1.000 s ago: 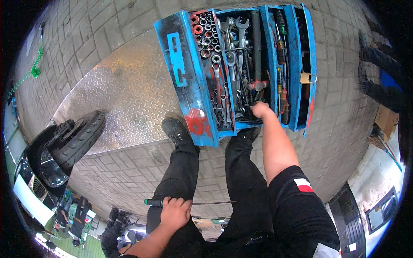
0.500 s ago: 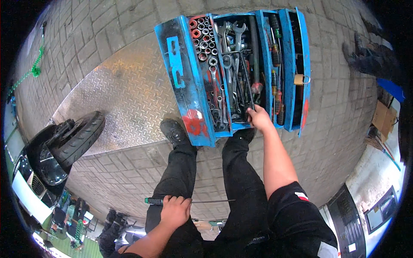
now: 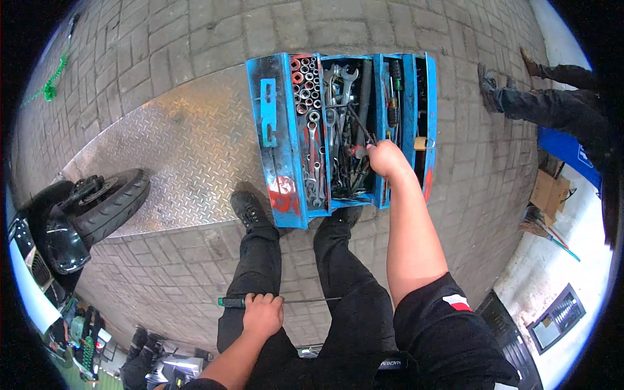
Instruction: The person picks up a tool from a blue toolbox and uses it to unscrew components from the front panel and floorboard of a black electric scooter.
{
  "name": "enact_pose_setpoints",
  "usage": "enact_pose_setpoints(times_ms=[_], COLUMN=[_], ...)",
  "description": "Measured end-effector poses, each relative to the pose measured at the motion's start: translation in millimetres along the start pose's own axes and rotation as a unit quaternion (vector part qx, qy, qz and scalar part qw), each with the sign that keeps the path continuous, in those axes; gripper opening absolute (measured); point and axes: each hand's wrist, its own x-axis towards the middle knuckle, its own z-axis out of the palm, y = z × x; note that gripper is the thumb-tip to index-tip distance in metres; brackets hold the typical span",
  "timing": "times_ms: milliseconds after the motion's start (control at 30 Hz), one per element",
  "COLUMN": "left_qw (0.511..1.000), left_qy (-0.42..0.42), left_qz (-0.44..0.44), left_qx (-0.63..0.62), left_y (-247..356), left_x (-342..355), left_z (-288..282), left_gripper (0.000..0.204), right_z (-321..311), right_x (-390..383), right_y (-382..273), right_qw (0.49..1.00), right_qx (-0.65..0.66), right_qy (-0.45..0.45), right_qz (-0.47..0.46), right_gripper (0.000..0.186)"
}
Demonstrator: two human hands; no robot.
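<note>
My left hand [image 3: 264, 314] rests on my left thigh, closed around a long screwdriver [image 3: 231, 302] with a green and black handle. Its thin shaft points right across my lap. Over the open blue toolbox [image 3: 284, 195], my right hand [image 3: 389, 159] is closed on the near end of a dark metal bar [image 3: 361, 125]. The bar slants up and left over the middle compartment; its far end merges with the tools there. Sockets [image 3: 304, 93] and combination wrenches [image 3: 312, 140] fill the left tray. Larger open-end wrenches [image 3: 349, 78] lie in the middle. Screwdrivers [image 3: 392, 110] sit in the right tray.
A brass-coloured padlock [image 3: 421, 143] hangs on the box's right side. Left are a metal tread plate [image 3: 188, 149] and a motorcycle wheel [image 3: 117, 205]. Another person's legs [image 3: 539, 104] stand at far right, near a cardboard box [image 3: 547, 195] and a broom [image 3: 534, 224].
My right hand has moved farther up over the toolbox, still gripping the dark bar. The whole view has shifted, bringing the other person's legs further in. My left hand keeps the screwdriver on my thigh.
</note>
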Motion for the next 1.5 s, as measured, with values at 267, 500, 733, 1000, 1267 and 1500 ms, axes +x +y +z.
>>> enact_pose_setpoints(times_ms=[267,500,733,1000,1267,1500], left_qw=[0.999,0.999,0.998,0.999,0.999,0.989], left_qy=[0.000,0.001,0.017,0.020,0.032,-0.010], left_qz=[-0.028,-0.020,-0.018,-0.013,-0.010,-0.082], left_qx=[-0.042,-0.042,-0.049,-0.045,-0.036,-0.123], left_y=[-0.5,-0.9,-3.6,-0.8,-5.8,-21.0], left_x=[-2.0,-5.7,-9.9,-9.0,-10.5,-31.8], left_z=[12.7,15.8,20.7,24.4,13.4,-19.0], left_gripper=[0.019,0.018,0.018,0.017,0.023,0.036], right_z=[-6.8,58.2,-44.6,-87.3,-106.4,-84.0], right_x=[24.8,29.2,52.7,28.1,-53.4,-249.7], right_y=[17.4,18.8,35.3,22.6,37.2,64.5], right_qw=[0.901,0.870,0.945,0.943,0.965,0.991], right_qx=[0.352,0.389,-0.318,-0.332,-0.260,0.068], right_qy=[-0.146,-0.083,-0.070,-0.009,-0.031,-0.007], right_qz=[0.208,0.291,-0.024,0.007,0.018,-0.114], right_gripper=[0.023,0.034,0.024,0.022,0.029,0.035])
